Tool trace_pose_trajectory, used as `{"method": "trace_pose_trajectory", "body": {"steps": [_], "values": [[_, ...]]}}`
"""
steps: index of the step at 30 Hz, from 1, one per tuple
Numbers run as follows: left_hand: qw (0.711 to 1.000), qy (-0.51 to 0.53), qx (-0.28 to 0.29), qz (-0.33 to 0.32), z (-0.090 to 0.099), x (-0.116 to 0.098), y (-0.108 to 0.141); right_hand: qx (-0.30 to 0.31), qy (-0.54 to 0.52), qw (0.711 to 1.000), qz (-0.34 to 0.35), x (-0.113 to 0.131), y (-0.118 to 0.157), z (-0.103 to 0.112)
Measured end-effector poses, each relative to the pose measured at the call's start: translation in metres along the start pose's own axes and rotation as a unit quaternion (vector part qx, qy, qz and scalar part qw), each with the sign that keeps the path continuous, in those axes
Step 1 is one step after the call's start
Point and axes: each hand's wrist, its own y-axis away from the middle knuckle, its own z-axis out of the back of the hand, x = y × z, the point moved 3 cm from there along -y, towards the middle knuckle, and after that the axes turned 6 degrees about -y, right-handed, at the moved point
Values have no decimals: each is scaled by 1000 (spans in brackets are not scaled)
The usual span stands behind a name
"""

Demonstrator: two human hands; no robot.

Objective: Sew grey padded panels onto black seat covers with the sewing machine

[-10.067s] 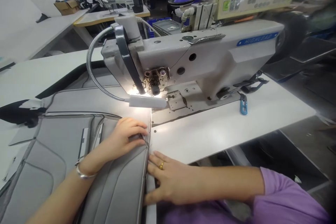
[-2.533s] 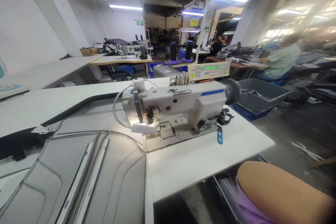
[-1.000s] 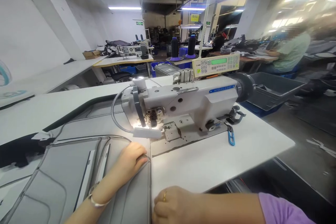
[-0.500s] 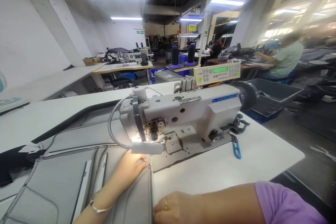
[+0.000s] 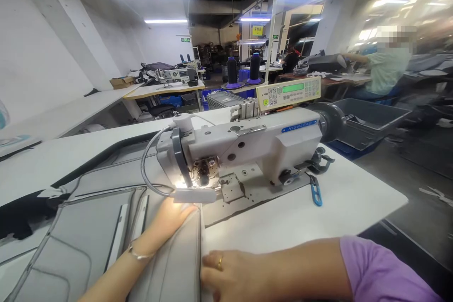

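A large grey fabric panel with dark piped seams lies over the table, its far part running under the head of a white sewing machine. My left hand rests flat on the panel close to the needle area. Its thumb is stretched out, while the small grey lamp hides some fingertips. Lower down, my right hand has its fingers curled at the panel's right edge, pinching it. The needle and presser foot are partly hidden behind the lamp and its glare.
Blue-handled thread snips lie on the white tabletop right of the machine. A control box and thread cones stand behind. A grey bin stands to the right. A person works farther back.
The panel and my left hand have slid slightly forward towards the machine. My right hand stays at the edge. The view has shifted a little. The co-worker in the background now handles a dark item.
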Motion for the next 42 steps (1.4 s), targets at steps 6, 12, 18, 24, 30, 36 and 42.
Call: {"method": "trace_pose_trajectory", "body": {"steps": [6,12,18,24,30,36,42], "values": [[989,-49,96,-98,10,-14,29,68,36,996,47,12,-7,-8],[994,-75,40,-70,-4,-12,28,71,95,991,67,12,-3,-39],[995,-56,10,-86,-11,-9,14,-9,125,992,9,3,2,-41],[992,-82,-86,-37,-17,0,4,-38,129,991,-27,-4,9,-54],[992,-68,-107,0,-12,2,-3,-14,98,991,-86,-5,4,-42],[991,-100,2,-86,-1,-24,46,-76,3,997,2,7,0,-19],[985,-131,-33,-109,-12,-30,74,-125,-5,992,31,12,1,-23]]}}
